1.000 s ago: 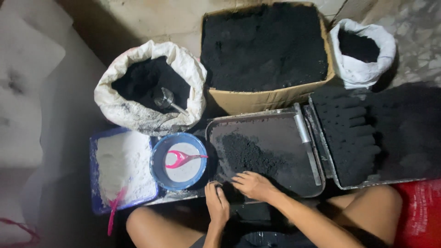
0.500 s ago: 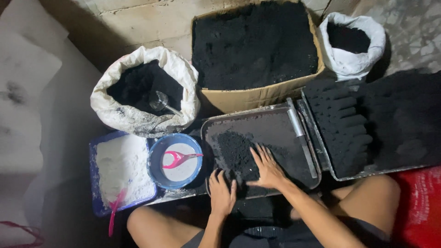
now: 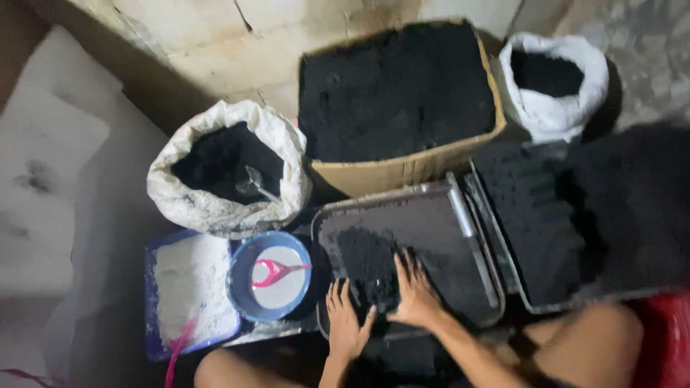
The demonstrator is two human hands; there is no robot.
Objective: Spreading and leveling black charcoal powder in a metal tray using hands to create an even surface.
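Observation:
A grey metal tray (image 3: 460, 215) lies in front of me with a heap of black powder (image 3: 363, 262) on its left half. My left hand (image 3: 346, 322) rests flat at the tray's near left edge, fingers spread. Beside it, my right hand (image 3: 415, 294) presses palm down on the black heap, fingers apart. Neither hand grips anything. Both forearms reach in from the bottom edge.
A cardboard box of black powder (image 3: 399, 93) stands behind the tray. White sacks of black powder sit at left (image 3: 223, 169) and far right (image 3: 550, 75). A blue bowl with a pink scoop (image 3: 272, 282), a tub of white powder (image 3: 188, 291) and a second dark tray (image 3: 546, 215) flank it.
Both hands have moved forward onto the tray, the right hand sliding further over the black heap. The view has shifted slightly.

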